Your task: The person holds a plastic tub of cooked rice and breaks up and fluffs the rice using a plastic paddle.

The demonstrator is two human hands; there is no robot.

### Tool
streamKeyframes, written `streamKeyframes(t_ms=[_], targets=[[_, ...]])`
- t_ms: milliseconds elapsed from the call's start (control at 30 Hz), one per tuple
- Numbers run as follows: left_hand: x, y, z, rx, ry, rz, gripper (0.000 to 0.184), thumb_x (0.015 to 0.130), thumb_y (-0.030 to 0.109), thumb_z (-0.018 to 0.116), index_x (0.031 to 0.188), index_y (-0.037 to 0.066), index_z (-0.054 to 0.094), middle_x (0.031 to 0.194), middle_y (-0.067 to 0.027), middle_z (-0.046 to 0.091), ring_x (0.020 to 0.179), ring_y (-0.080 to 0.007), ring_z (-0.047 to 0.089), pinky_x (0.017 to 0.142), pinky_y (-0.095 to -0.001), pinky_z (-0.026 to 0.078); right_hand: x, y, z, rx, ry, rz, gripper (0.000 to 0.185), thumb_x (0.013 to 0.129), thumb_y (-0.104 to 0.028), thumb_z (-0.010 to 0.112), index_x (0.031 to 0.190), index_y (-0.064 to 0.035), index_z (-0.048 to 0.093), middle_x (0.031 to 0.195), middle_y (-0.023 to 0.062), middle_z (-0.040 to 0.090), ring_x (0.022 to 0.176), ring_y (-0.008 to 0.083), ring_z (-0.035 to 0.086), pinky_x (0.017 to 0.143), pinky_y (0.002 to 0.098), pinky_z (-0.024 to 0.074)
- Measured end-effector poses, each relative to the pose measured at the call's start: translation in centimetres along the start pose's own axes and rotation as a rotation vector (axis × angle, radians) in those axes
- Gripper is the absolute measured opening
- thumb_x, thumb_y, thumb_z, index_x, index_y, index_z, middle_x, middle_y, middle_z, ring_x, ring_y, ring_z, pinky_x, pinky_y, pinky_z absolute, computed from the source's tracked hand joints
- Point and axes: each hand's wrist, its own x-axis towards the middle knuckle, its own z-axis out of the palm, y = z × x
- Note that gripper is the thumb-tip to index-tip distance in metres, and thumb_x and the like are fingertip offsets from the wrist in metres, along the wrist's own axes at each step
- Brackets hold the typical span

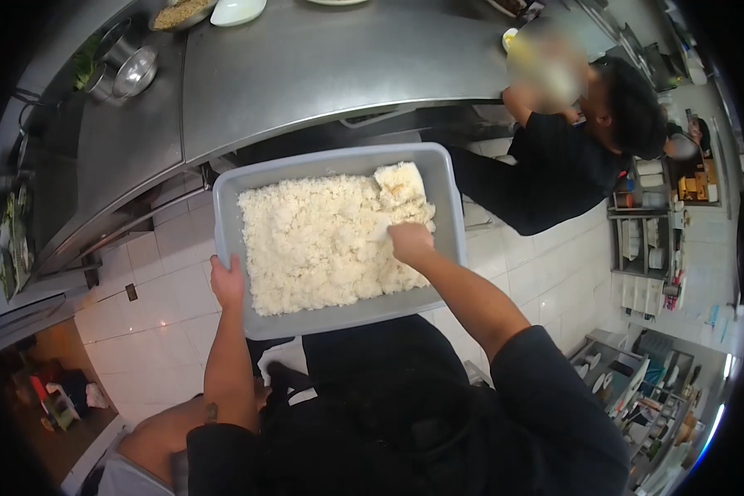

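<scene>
One grey tub [339,325], heaped with white rice [322,240], sat at the centre of the view, between the worktop [331,70] and the person's black clothing. Clock positions ran from the tub's middle. At 3 o'clock inside it, the right hand [412,243] had its grip closed round a white utensil [379,231], whose lower end met the rice; its full shape could not be told. Between 1 and 2 o'clock, a pale block-like piece [400,183] lay in the tub's far corner, flecked with brown. Between 8 and 9 o'clock, the left hand [228,282] held the tub's side in its grip, with the underside of that hold hidden. Beyond, the steel worktop spread across 12 o'clock, bearing a white dish [238,11] and a bowl of brown grains [178,14] at 11 and a metal bowl [136,72] at 10. At 2 o'clock, a co-worker in black [566,161] was beside the worktop; pale tiles [145,326] covered the floor.
</scene>
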Motion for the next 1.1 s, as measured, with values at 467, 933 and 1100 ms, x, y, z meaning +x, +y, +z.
streamKeyframes(t_ms=[467, 933, 1100], targets=[[0.0, -0.3, -0.4, 0.011, -0.002, 0.014, 0.044, 0.091, 0.035, 0.062, 0.117, 0.001, 0.050, 0.100, -0.0284, 0.067, 0.099, -0.0466, 0.063, 0.086, -0.0515, 0.048, -5.1, 5.7, -2.4, 0.639, 0.054, -0.042, 0.041, 0.079, -0.025, 0.069, 0.111, 0.0019, 0.070, 0.101, 0.0255, 0.070, 0.094, 0.0386, 0.069, 0.085, 0.0402, 0.0539], [-0.1, -0.2, -0.5, 0.029, -0.020, -0.007, 0.045, 0.091, 0.037, 0.062, 0.113, 0.000, 0.051, 0.100, -0.0293, 0.067, 0.098, -0.0480, 0.063, 0.084, -0.0519, 0.050, -5.6, -2.7, 5.5, 0.632, 0.187, 0.083, 0.036, 0.090, -0.025, 0.058, 0.119, -0.0036, 0.056, 0.097, 0.0243, 0.068, 0.093, 0.0425, 0.066, 0.080, 0.0531, 0.0510], [0.0, 0.2, -0.4, 0.019, 0.009, -0.014, 0.044, 0.091, 0.035, 0.063, 0.114, 0.000, 0.052, 0.099, -0.0286, 0.067, 0.099, -0.0475, 0.063, 0.085, -0.0516, 0.049, -8.7, 4.8, -0.4, 0.683, 0.129, -0.020, 0.043, 0.082, -0.029, 0.071, 0.115, -0.0026, 0.069, 0.093, 0.0237, 0.071, 0.088, 0.0362, 0.070, 0.082, 0.0431, 0.0536]])
